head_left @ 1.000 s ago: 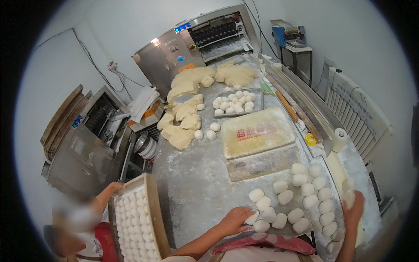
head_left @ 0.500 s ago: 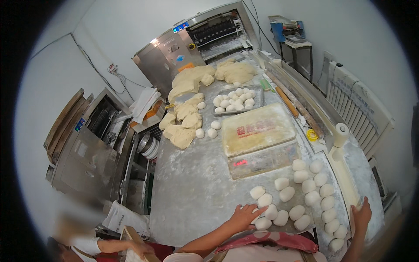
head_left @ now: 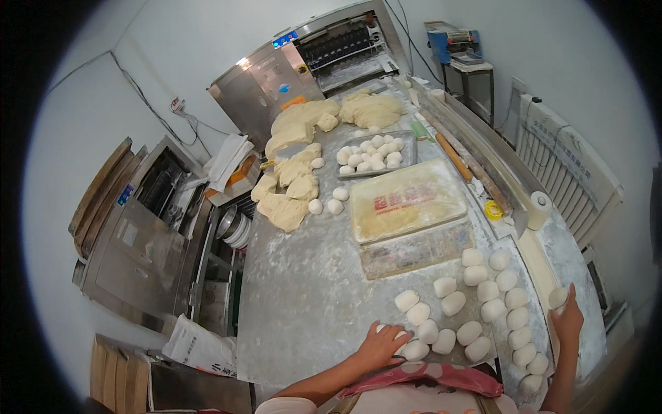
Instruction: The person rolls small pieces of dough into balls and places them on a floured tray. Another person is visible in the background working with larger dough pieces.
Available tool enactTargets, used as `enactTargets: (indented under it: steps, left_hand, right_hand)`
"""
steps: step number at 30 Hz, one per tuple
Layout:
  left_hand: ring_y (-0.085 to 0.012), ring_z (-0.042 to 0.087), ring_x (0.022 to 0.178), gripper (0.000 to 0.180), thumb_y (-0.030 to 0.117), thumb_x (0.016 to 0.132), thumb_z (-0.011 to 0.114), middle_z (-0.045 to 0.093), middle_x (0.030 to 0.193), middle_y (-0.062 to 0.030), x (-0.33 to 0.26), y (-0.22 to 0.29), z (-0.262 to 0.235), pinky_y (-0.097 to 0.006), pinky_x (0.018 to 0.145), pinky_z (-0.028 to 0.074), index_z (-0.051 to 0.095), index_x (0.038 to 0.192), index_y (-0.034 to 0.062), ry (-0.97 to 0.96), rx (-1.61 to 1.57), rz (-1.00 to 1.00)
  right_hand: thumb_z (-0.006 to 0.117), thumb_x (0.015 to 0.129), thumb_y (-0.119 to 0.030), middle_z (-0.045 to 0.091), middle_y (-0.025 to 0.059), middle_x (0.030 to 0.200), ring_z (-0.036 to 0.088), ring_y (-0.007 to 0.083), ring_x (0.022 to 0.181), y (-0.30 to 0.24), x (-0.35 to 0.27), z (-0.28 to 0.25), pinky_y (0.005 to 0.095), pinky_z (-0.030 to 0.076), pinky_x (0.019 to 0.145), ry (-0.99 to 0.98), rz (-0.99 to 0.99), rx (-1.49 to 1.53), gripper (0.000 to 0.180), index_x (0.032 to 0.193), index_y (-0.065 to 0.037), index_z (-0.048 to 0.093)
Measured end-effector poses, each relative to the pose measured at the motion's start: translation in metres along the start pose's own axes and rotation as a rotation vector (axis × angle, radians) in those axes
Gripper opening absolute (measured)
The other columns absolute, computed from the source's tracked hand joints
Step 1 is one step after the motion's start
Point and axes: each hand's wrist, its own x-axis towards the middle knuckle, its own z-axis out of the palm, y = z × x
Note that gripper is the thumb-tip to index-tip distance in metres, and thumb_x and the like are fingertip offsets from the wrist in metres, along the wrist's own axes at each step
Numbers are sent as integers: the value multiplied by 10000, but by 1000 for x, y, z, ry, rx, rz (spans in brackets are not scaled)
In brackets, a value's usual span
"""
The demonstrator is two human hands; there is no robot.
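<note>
My left hand (head_left: 381,347) curls around a white dough piece (head_left: 380,328) at the left end of the group on the metal table. Its fingers cover most of that piece. Beside its fingertips lies another rounded dough piece (head_left: 415,350). Off to the right, my right hand (head_left: 567,319) pinches a single dough piece (head_left: 558,298) near the end of a long pale strip (head_left: 540,261). Between my hands, several smooth dough pieces (head_left: 493,310) lie in loose rows.
A scale (head_left: 418,251) with a flour-dusted top plate stands mid-table. Behind it is a tray (head_left: 412,163) of dough balls. Large dough lumps (head_left: 286,214) spread along the far left. Rolling pins (head_left: 453,159) lie at the right, near a white cylinder (head_left: 540,210). Machines (head_left: 265,86) line the walls.
My right hand has risen slightly and now shows a dough piece in its fingers. My left fingers have drawn in around a piece. A co-worker at the lower left has left the view.
</note>
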Motion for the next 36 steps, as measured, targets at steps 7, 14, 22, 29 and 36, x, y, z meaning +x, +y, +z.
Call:
enactTargets:
  steps: [7,14,22,29,36]
  left_hand:
    - [-292,521,1201,730,350,695,824,513,1320,-100,2,3,6,-591,965,343,512,1350,274,28,0,34]
    - [-276,497,1220,722,339,687,819,514,1315,-88,12,16,-5,-650,965,354,521,1341,277,-87,114,-39]
    - [-279,535,1176,525,325,726,779,553,1266,-67,-3,-9,4,-624,972,364,611,1218,255,23,4,13]
    - [-276,522,1182,550,285,711,815,540,1274,-55,-38,-59,-5,-564,962,359,612,1222,264,61,57,-210]
    - [-287,519,1183,587,293,666,849,536,1287,-54,-39,-64,-8,-541,964,368,614,1202,243,27,-22,-153]
  right_hand:
    - [773,732,-189,648,206,1007,654,393,894,-20,36,15,458,527,762,-73,-82,-54,761,1410,-99,440]
    - [743,779,-200,682,188,1079,656,385,970,-103,57,1,449,515,836,-116,-120,128,548,1274,-76,543]
    - [738,796,-208,658,174,1152,641,370,1043,-257,11,49,425,518,871,-227,-601,571,484,1233,-66,587]
    - [727,771,-243,620,158,1122,571,391,1057,-277,-5,51,457,475,911,-275,-700,301,410,1126,-60,632]
    - [736,818,-153,469,241,1422,411,405,1342,-12,-37,-31,487,295,1144,194,5,-13,656,1394,1,463]
